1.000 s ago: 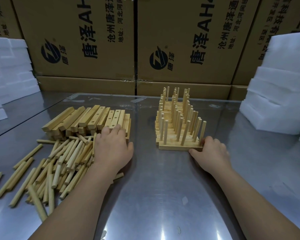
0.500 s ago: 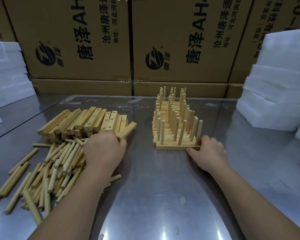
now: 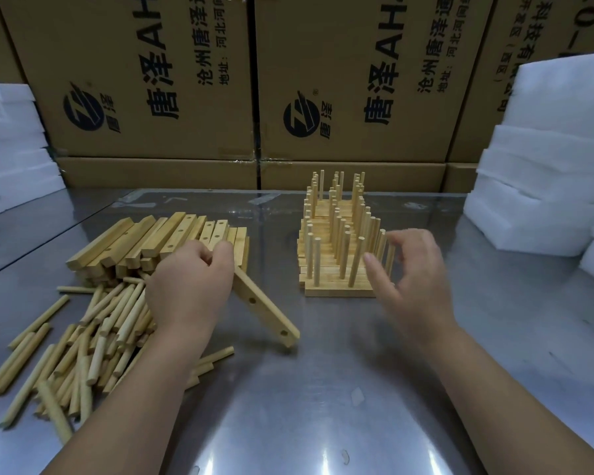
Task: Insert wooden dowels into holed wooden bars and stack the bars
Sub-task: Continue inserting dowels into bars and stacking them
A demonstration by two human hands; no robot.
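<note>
My left hand (image 3: 189, 289) grips one end of a holed wooden bar (image 3: 264, 311), which slants down to the right with its far end near the metal table (image 3: 323, 406). Behind that hand lies a pile of holed bars (image 3: 158, 241). Loose dowels (image 3: 93, 337) are heaped to the left of my forearm. The stepped stack of bars with upright dowels (image 3: 336, 248) stands at centre. My right hand (image 3: 412, 279) hovers at the stack's front right corner, fingers spread and holding nothing.
Cardboard boxes (image 3: 192, 80) wall off the back of the table. White foam blocks are stacked at the right (image 3: 542, 186) and at the left (image 3: 11, 145). Bare metal surface lies in front of the stack and between my forearms.
My left hand pulled one bar out of the pile and swung it toward the centre. My right hand let go of the stack's front corner and lifted, its fingers spreading.
</note>
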